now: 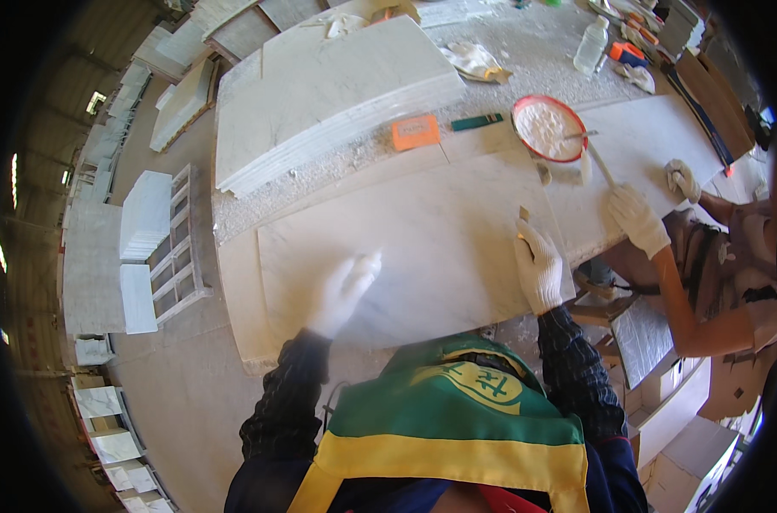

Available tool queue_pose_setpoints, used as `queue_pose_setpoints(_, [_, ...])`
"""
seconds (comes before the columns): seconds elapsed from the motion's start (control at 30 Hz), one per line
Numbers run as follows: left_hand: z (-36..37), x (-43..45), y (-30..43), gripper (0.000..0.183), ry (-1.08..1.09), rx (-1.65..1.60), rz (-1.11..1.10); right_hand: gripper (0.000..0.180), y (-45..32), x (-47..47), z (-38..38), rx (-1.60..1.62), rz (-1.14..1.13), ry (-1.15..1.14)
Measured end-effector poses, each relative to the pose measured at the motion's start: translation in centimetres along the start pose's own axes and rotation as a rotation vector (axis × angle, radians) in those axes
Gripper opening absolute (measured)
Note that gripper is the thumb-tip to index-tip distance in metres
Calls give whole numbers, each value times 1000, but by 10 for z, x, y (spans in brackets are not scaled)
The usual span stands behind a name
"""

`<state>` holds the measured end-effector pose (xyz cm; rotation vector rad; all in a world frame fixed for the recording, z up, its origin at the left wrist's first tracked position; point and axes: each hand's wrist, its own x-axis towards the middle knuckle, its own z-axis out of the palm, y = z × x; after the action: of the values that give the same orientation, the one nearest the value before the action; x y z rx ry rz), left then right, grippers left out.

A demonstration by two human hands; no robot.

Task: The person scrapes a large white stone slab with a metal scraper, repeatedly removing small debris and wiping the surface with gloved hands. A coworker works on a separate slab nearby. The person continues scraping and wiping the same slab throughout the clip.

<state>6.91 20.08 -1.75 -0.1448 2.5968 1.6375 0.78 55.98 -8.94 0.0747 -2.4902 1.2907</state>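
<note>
A pale, grey-veined marble slab lies flat on the worktable before me. Over its left part is my left hand, in a white glove and blurred; its fingers look curled, and whether they hold anything cannot be made out. Near the slab's right edge, my right hand, in a white knit glove, grips a small scraper with its blade pointing away from me. Beyond the slab stands a red-rimmed bowl of white paste, with a metal-bladed tool resting in it.
A co-worker's gloved hand holds a thin stick at the adjoining slab. Behind my slab are stacked slabs, an orange box and a dark green bar. Farther right stand a clear bottle and an orange-and-blue tool.
</note>
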Motion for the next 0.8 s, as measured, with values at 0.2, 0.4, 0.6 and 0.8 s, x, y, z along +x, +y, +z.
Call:
queue_pose_setpoints(0.2, [-17, 100, -24, 36, 366, -178, -66, 28, -2, 1, 0, -19, 13, -24])
queue_pose_setpoints(0.4, [-41, 202, -80, 26, 478, 69, 143, 27, 23, -5, 7, -65, -33, -60])
queue_pose_setpoints(0.6, [-64, 267, -155, 28, 475, 266, 230, 29, 23, -15, 17, 45, 16, -11])
queue_pose_setpoints(0.8, [-79, 279, -174, 57, 459, 482, 144, 36, 6, -6, 9, -20, -62, 23])
